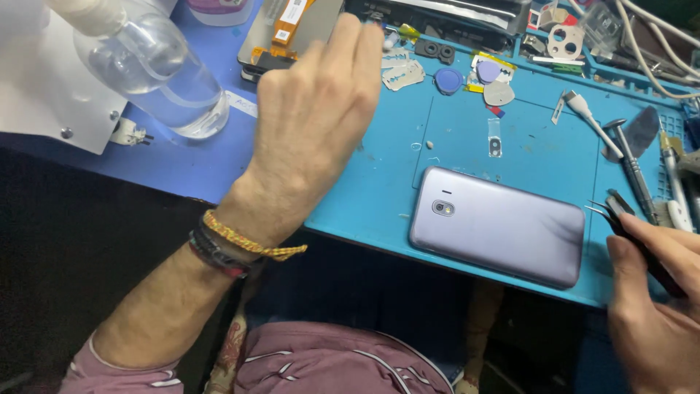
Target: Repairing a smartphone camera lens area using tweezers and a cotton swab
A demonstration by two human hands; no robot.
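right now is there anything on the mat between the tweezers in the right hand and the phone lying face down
Nothing visible. The tweezers in the right hand point at the right end of the lilac phone, with only bare blue mat between tips and phone.

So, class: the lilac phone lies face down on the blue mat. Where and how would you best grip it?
Probably pinch the phone across its two long edges, coming from above. It lies flat, back up, near edge at the mat's front rim; the smooth back offers no hold.

Single head-worn view looks steeply down, close over the blue work mat point(379, 182); hands near the lens.
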